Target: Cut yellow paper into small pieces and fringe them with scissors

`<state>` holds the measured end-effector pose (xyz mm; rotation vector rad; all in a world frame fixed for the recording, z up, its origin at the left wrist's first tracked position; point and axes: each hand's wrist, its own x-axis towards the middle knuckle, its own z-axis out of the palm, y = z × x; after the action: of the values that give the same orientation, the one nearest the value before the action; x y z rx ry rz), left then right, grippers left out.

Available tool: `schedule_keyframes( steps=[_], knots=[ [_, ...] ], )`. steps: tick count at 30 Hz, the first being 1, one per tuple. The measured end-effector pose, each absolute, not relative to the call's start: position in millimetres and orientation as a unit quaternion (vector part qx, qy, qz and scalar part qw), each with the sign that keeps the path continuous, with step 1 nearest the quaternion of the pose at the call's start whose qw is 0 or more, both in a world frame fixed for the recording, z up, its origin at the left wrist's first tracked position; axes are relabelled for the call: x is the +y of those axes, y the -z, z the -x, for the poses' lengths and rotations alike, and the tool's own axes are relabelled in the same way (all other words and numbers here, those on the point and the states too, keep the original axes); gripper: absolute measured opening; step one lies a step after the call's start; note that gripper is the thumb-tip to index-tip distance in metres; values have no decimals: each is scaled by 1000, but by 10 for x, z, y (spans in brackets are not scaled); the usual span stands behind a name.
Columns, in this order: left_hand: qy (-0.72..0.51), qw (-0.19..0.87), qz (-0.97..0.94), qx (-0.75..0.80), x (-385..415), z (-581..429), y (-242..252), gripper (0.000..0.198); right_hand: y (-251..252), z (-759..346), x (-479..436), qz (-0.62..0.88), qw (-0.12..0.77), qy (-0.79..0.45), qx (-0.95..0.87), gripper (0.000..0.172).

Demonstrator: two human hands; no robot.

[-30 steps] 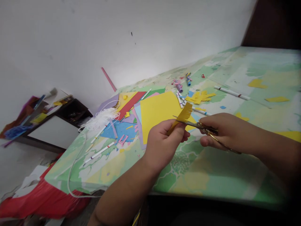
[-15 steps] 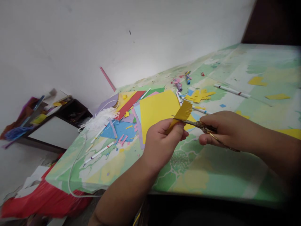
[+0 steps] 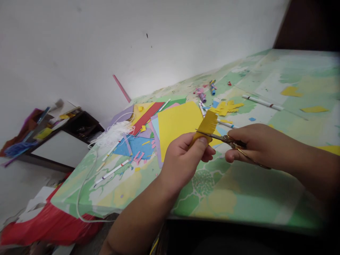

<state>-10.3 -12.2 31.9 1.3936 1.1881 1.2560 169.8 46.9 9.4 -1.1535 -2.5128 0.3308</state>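
Observation:
My left hand (image 3: 184, 156) pinches a strip of yellow paper (image 3: 208, 122) between thumb and fingers. Short cuts fringe the strip's right edge. My right hand (image 3: 251, 145) is closed round the gold handles of a pair of scissors (image 3: 225, 138). The blades point left and lie across the strip just above my left thumb. Behind the hands, a large yellow sheet (image 3: 180, 125) lies flat on other coloured sheets. Past the strip sits a heap of fringed yellow paper pieces (image 3: 227, 107).
A patterned green tablecloth (image 3: 212, 198) covers the table against a white wall. White string (image 3: 115, 134), a red strip (image 3: 148, 118), a blue sheet (image 3: 136, 147) and markers (image 3: 261, 102) lie about. Two small paper rolls (image 3: 202, 96) stand farther back. A dark cabinet (image 3: 66, 145) is at the left.
The yellow strip and scissors have shifted only slightly. More of the strip's fringed edge shows above the blades, and my left fingers have moved a little.

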Motion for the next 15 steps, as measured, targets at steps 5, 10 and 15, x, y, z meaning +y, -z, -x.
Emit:
schedule_keyframes(
  steps=[5, 10, 15],
  knots=[
    [-503, 444, -558, 488, -92, 108, -314, 24, -93, -1709, 502, 418, 159, -130, -885, 48],
    [-532, 426, -545, 488, -70, 104, -298, 22, -44, -1722, 517, 397, 169, -109, -896, 46],
    [-526, 423, -549, 492, -70, 88, -279, 25, -26, -1699, 497, 383, 160, -112, -903, 45]
  ],
)
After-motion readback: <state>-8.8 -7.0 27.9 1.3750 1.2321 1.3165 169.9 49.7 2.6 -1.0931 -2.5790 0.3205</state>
